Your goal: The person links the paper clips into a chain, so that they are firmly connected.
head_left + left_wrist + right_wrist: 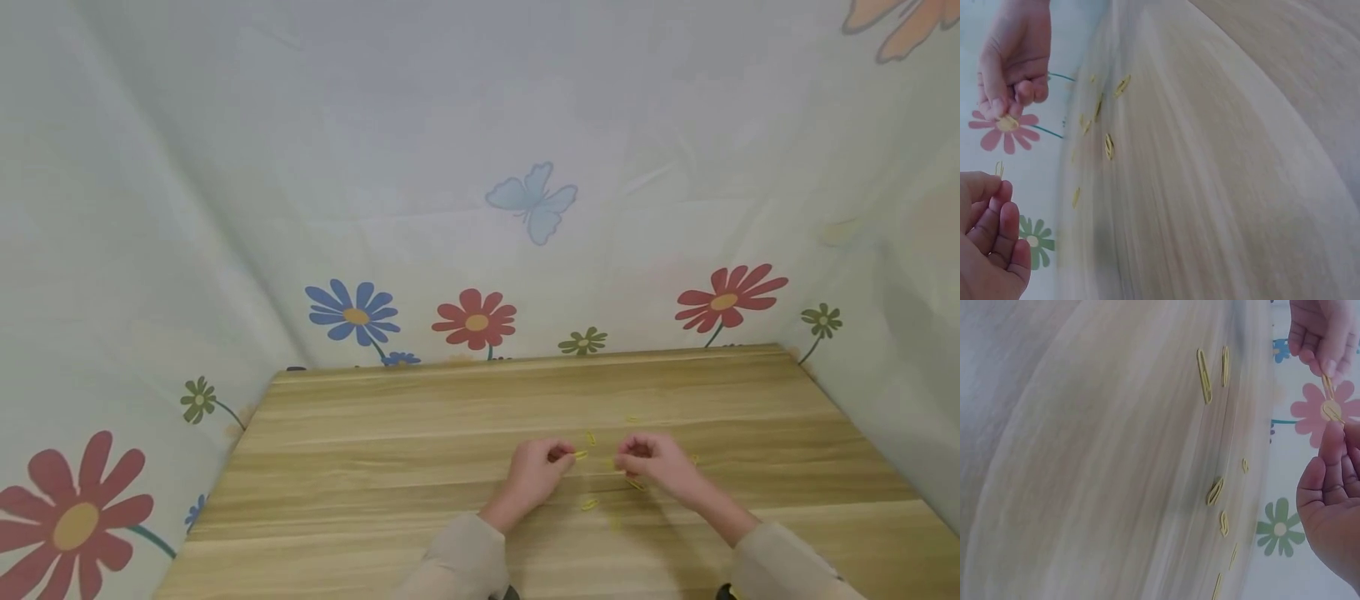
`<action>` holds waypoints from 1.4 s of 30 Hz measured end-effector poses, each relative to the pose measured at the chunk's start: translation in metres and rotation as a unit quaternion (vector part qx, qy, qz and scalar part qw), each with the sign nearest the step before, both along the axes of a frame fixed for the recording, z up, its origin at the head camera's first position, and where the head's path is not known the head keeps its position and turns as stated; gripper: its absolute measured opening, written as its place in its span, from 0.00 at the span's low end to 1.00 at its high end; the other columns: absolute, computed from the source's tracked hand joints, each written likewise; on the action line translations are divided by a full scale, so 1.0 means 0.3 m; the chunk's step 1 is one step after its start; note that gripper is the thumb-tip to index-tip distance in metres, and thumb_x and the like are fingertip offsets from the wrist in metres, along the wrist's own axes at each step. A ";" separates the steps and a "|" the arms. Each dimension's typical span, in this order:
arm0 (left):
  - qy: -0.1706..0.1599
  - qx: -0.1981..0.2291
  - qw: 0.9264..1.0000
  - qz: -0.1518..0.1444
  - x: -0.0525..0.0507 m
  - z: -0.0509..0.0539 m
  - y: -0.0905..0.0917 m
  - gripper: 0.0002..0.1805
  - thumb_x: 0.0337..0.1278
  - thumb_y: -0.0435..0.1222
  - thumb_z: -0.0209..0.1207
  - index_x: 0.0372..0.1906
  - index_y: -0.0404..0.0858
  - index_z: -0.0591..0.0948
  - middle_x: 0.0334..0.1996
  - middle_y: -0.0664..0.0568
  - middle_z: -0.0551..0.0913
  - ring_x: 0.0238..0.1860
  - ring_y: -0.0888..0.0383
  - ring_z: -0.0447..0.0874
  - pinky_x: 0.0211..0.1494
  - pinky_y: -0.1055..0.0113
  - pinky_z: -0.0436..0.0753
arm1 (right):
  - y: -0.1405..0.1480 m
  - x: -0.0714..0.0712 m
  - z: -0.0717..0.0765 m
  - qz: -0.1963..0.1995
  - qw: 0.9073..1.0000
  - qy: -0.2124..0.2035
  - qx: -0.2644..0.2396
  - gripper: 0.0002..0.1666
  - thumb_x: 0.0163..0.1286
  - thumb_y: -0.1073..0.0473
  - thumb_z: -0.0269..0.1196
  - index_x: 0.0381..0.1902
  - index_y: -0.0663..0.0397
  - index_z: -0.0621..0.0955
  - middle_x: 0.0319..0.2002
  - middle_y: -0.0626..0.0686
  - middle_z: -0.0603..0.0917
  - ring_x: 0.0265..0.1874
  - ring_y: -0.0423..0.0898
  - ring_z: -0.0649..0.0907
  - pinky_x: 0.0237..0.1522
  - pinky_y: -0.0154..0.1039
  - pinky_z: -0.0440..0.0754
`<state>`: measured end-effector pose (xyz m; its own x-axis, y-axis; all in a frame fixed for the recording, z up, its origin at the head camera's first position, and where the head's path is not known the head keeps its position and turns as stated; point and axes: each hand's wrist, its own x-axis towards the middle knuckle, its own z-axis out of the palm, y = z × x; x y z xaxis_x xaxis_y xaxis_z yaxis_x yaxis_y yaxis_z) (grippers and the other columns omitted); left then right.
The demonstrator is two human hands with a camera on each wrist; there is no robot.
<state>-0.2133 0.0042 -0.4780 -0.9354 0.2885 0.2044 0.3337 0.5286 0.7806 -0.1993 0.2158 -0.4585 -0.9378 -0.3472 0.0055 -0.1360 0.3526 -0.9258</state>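
Okay, left hand (531,473) and right hand (663,468), lower right-of-centre in head view: grips closed, each pinching one yellow paperclip (1333,413); loose clips (589,505) on desk (360,467). Best pinch ends lightly, loops exposed.

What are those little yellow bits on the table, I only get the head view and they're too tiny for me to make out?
Observer: Paper clips; the right wrist view shows their bent-wire loops.
Operator: The right hand is blurred for me. Is it holding one?
Observer: Yes, the right wrist view shows it holding a clip at its fingertips.
Operator: And the left hand, what does the free part of its clip look like?
Observer: In the left wrist view, a narrow wire loop pokes out beyond its grip.
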 end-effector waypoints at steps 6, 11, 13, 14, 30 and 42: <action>-0.032 0.040 0.999 0.004 0.007 0.025 0.012 0.04 0.47 0.36 0.59 0.30 0.41 0.82 0.24 0.56 0.83 0.25 0.72 0.75 0.29 0.79 0.72 | -0.028 0.000 0.003 -0.009 1.000 0.018 0.001 0.13 0.58 0.61 0.60 0.33 0.69 0.74 0.30 0.66 0.79 0.23 0.46 0.79 0.26 0.39 0.79; -0.054 0.060 0.997 0.000 0.017 0.044 0.020 0.05 0.47 0.36 0.60 0.30 0.41 0.82 0.25 0.56 0.83 0.26 0.71 0.76 0.28 0.78 0.73 | -0.041 0.003 0.004 -0.002 1.000 0.028 -0.004 0.12 0.58 0.61 0.60 0.32 0.69 0.75 0.29 0.65 0.79 0.22 0.43 0.79 0.25 0.39 0.78; -0.055 0.065 0.996 -0.002 0.021 0.049 0.024 0.05 0.47 0.35 0.60 0.30 0.40 0.83 0.25 0.56 0.83 0.27 0.70 0.77 0.29 0.78 0.73 | -0.046 0.005 0.006 0.005 0.999 0.033 -0.013 0.12 0.58 0.62 0.60 0.32 0.69 0.75 0.29 0.64 0.79 0.22 0.43 0.80 0.26 0.39 0.78; -0.054 0.066 0.996 -0.003 0.022 0.051 0.026 0.04 0.47 0.35 0.60 0.30 0.40 0.83 0.25 0.55 0.83 0.27 0.70 0.77 0.29 0.78 0.73 | -0.047 0.006 0.007 0.009 0.999 0.035 -0.017 0.12 0.59 0.62 0.59 0.33 0.69 0.75 0.29 0.64 0.79 0.22 0.43 0.80 0.26 0.39 0.79; -0.068 0.066 0.995 0.010 0.035 0.057 0.035 0.03 0.46 0.35 0.60 0.28 0.41 0.83 0.23 0.58 0.82 0.25 0.72 0.75 0.29 0.78 0.73 | -0.059 0.004 0.006 0.043 0.997 0.053 -0.031 0.08 0.59 0.64 0.58 0.31 0.68 0.76 0.30 0.65 0.79 0.24 0.41 0.80 0.30 0.41 0.80; -0.041 0.054 0.998 0.009 0.030 0.035 0.010 0.04 0.46 0.33 0.60 0.28 0.38 0.83 0.23 0.56 0.83 0.25 0.72 0.75 0.30 0.79 0.72 | -0.039 -0.003 -0.006 0.023 0.997 0.053 -0.045 0.09 0.61 0.65 0.57 0.32 0.70 0.75 0.25 0.44 0.79 0.24 0.44 0.81 0.28 0.39 0.79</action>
